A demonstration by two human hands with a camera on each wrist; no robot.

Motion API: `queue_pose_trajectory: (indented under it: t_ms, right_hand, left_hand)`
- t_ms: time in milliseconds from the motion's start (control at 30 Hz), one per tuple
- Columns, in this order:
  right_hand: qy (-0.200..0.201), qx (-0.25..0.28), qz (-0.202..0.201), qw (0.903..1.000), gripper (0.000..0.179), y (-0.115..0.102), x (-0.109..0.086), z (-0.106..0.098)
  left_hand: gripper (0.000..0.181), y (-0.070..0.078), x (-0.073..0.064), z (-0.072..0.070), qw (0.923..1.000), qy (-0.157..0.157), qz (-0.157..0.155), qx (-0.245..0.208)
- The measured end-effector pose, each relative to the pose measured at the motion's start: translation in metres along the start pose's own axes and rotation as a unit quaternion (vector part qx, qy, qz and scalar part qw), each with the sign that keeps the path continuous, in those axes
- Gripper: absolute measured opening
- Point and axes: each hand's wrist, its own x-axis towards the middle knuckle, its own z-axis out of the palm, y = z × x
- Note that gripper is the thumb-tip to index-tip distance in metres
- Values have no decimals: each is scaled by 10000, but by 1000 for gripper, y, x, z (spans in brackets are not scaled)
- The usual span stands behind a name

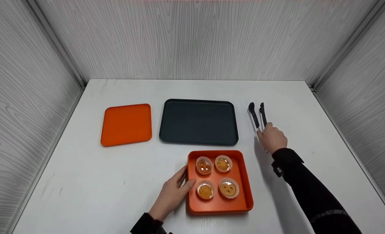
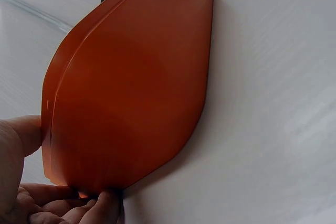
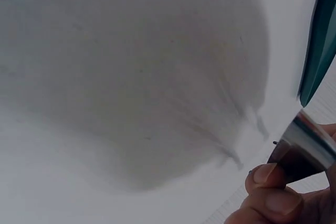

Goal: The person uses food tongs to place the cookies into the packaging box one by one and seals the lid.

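My left hand (image 1: 171, 194) grips the left wall of an orange box (image 1: 218, 207), thumb at the rim and fingers curled along the outside. Inside the box lie several small pastries in paper cups: a pretzel shape (image 1: 204, 166), a pale ridged one (image 1: 223, 163), a swirl (image 1: 205, 191) and a round one with holes (image 1: 228, 188). Over to the right, my right hand (image 1: 273, 138) holds a pair of tongs (image 1: 255, 118) with metal arms and dark tips, which point away from me and stand apart. Fingers pinch the metal part (image 3: 304, 148) in the right wrist view.
A dark green tray (image 1: 199, 123) lies behind the box, left of the tongs. Farther left is a flat orange tray (image 1: 126, 125). The white table (image 1: 98, 185) is enclosed by grey wood-grain panels (image 1: 192, 39) at the back and both sides.
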Motion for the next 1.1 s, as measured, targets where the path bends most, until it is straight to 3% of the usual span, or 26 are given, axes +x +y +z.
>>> queue_pose_trajectory:
  t_ms: [633,733,933,1100]
  right_hand:
    - [-411,104,308,9986,45,0,11,12]
    - [-518,105,309,9981,57,0,11,12]
    - [-650,-30,390,9971,98,1,12,11]
    - [-480,-76,253,9985,102,1,11,7]
  left_hand:
    - [77,0,0,0,9999,-41,50,-83]
    - [78,1,0,0,10000,-20,15,-32]
    - [78,2,0,0,10000,-21,-86,9]
    - [79,2,0,0,9999,-60,-80,-25]
